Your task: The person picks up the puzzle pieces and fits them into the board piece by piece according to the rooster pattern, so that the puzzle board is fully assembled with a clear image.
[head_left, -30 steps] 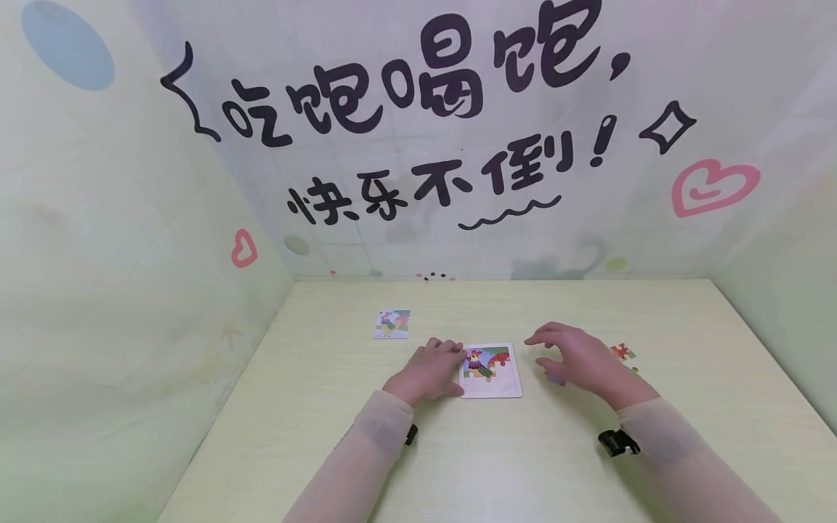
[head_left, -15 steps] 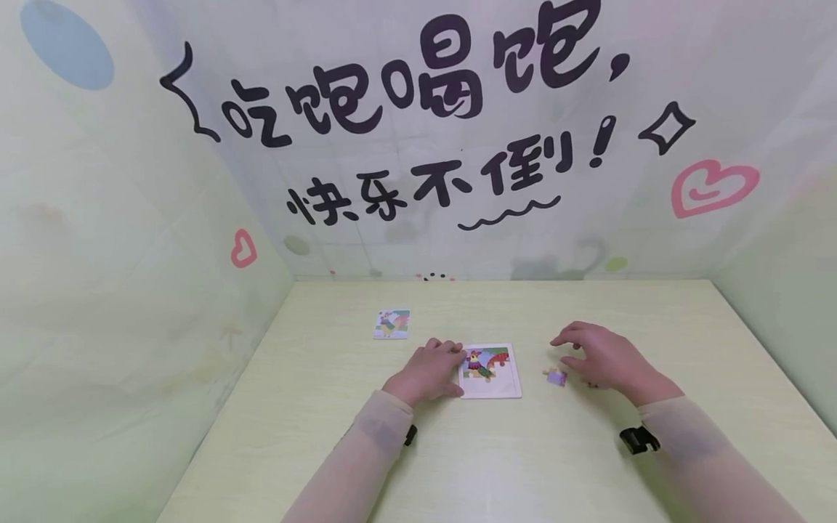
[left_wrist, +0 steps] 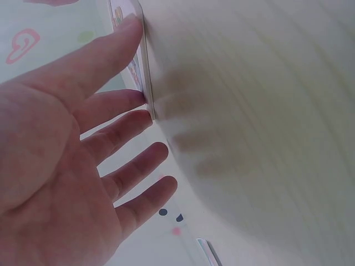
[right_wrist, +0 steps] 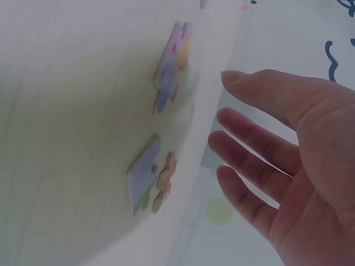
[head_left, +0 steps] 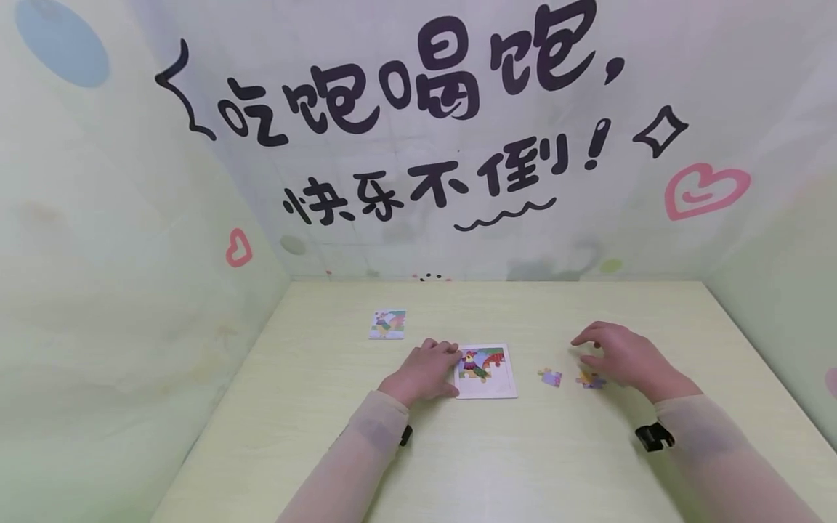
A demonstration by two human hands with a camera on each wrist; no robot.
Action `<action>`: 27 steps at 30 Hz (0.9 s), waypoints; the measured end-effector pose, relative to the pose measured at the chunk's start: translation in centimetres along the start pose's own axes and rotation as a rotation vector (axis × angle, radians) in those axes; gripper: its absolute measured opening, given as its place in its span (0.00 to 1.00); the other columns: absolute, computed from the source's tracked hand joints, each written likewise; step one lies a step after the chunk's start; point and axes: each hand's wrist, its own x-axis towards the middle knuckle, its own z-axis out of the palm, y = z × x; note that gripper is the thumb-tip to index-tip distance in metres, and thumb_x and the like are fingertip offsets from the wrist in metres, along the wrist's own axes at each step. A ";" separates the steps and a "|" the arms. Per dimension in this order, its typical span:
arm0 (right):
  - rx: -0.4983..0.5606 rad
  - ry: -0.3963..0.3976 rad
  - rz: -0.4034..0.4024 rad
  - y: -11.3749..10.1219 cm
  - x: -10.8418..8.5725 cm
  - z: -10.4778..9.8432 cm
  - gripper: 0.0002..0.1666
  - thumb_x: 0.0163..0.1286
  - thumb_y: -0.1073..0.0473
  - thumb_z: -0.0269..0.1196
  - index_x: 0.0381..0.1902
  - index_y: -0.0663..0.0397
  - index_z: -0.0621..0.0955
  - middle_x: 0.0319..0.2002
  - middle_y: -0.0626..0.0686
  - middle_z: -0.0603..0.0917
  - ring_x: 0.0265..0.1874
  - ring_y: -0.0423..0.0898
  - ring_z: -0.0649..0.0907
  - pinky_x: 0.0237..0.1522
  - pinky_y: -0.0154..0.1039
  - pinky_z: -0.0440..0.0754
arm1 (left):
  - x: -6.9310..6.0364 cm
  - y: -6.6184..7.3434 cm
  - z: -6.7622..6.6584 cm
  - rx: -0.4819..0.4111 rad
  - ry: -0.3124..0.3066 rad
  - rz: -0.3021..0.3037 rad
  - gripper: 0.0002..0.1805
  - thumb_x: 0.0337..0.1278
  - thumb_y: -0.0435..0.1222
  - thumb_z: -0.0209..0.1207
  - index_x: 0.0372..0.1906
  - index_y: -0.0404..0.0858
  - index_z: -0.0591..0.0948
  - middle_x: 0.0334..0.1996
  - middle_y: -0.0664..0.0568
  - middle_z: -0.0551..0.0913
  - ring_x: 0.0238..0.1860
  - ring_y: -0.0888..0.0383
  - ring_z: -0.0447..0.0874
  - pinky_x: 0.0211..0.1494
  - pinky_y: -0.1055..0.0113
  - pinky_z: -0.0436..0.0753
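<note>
In the head view, a white puzzle tray (head_left: 487, 388) with part of a colourful rooster picture lies flat. The left hand (head_left: 421, 372) rests at its left side. Its straight thumb and index finger touch the tray's edge (left_wrist: 147, 72) in the left wrist view. A purple and pink loose piece (head_left: 551, 377) lies right of the tray. The right hand (head_left: 628, 356) hovers, fingers apart and holding nothing, by more pieces (head_left: 591, 380). The right wrist view has one piece (right_wrist: 172, 64) apart from another (right_wrist: 143, 176) beside a reddish-green one (right_wrist: 165, 180).
A small square rooster picture card (head_left: 387, 324) lies at the back left of the pale table (head_left: 497, 465). Behind the table stands a light wall sheet (head_left: 392, 254) with black writing; sheets also rise at both sides.
The right hand has moved right, away from the tray, uncovering the pieces near it. The left hand keeps its place at the tray. The head view has shifted slightly.
</note>
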 end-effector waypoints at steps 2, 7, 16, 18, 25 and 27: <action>0.001 0.000 0.000 0.4 0.0 0.0 0.16 0.63 0.59 0.73 0.49 0.52 0.89 0.50 0.57 0.88 0.41 0.52 0.85 0.40 0.52 0.85 | -0.1 -0.1 0.0 -0.001 -0.002 0.000 0.43 0.59 0.57 0.69 0.77 0.51 0.69 0.77 0.57 0.68 0.74 0.49 0.66 0.73 0.51 0.75; -0.005 0.010 -0.009 1.5 -0.2 -0.3 0.15 0.61 0.62 0.74 0.48 0.54 0.89 0.49 0.60 0.87 0.38 0.51 0.85 0.39 0.52 0.86 | 0.0 -0.3 0.2 -0.001 0.000 0.012 0.43 0.60 0.57 0.68 0.78 0.51 0.69 0.78 0.57 0.68 0.74 0.49 0.66 0.73 0.51 0.75; 0.002 -0.005 -0.022 3.1 -0.6 -0.6 0.14 0.63 0.68 0.71 0.48 0.57 0.89 0.47 0.59 0.89 0.40 0.52 0.86 0.44 0.56 0.87 | -0.1 -0.3 0.2 -0.005 0.002 0.008 0.42 0.60 0.57 0.69 0.77 0.51 0.70 0.78 0.57 0.68 0.73 0.49 0.66 0.73 0.52 0.74; 0.009 -0.011 -0.013 3.4 -0.8 -0.7 0.15 0.62 0.67 0.72 0.48 0.57 0.89 0.46 0.58 0.89 0.40 0.52 0.86 0.45 0.56 0.86 | -0.1 -0.2 0.1 -0.011 0.000 0.008 0.42 0.60 0.57 0.69 0.77 0.50 0.70 0.78 0.57 0.68 0.73 0.49 0.66 0.73 0.52 0.74; 0.014 -0.025 -0.015 4.0 -0.9 -0.9 0.18 0.59 0.65 0.75 0.48 0.57 0.89 0.46 0.58 0.88 0.42 0.55 0.85 0.48 0.60 0.86 | -0.2 -0.3 0.1 -0.018 0.004 0.006 0.43 0.60 0.57 0.68 0.78 0.49 0.69 0.78 0.56 0.68 0.74 0.49 0.66 0.74 0.52 0.74; 0.008 -0.023 -0.021 4.2 -0.9 -1.0 0.18 0.58 0.66 0.75 0.48 0.57 0.89 0.46 0.58 0.89 0.43 0.56 0.86 0.48 0.61 0.85 | -0.2 -0.3 0.2 -0.022 0.006 0.006 0.43 0.60 0.56 0.68 0.78 0.49 0.69 0.78 0.56 0.68 0.74 0.49 0.66 0.74 0.52 0.74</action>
